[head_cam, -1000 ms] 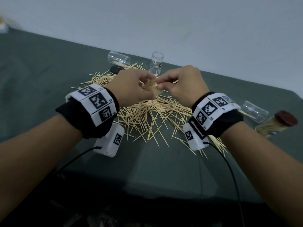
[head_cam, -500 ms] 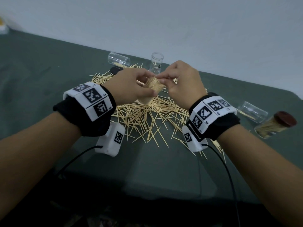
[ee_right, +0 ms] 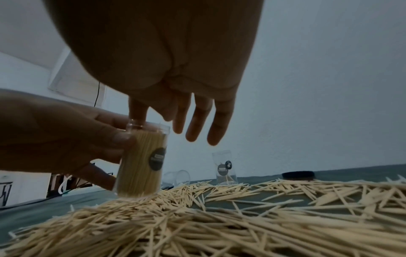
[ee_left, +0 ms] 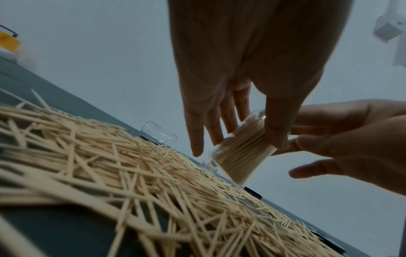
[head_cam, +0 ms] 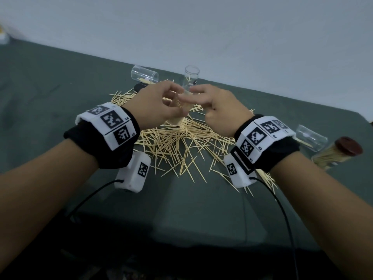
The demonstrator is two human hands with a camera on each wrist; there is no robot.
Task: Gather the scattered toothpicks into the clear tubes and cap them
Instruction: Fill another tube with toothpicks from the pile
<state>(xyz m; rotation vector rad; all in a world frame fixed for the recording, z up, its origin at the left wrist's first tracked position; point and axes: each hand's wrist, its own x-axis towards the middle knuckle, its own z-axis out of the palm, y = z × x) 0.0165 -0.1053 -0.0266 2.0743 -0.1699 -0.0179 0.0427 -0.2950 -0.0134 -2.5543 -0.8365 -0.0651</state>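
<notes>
Here, clear cylindrical tube (ee_right: 140, 163) packed with slender wooden toothpicks (ee_right: 219, 222)

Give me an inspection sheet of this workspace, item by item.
Surface: dark green table, against a pale wall.
Job's things: loose toothpicks heaped mid-table; full tube, uncapped, held upright on the heap; capped tube lying at the right; upright tube nearly empty; two more clear tubes lying open; black cap on the table.
Clutter: nothing seen.
Hands: left hand grips the full tube; right hand has its fingers spread over the tube's mouth.
Cables: black cable from each wrist unit.
Surroundings: yellow and white object at the far left, unclear.
</notes>
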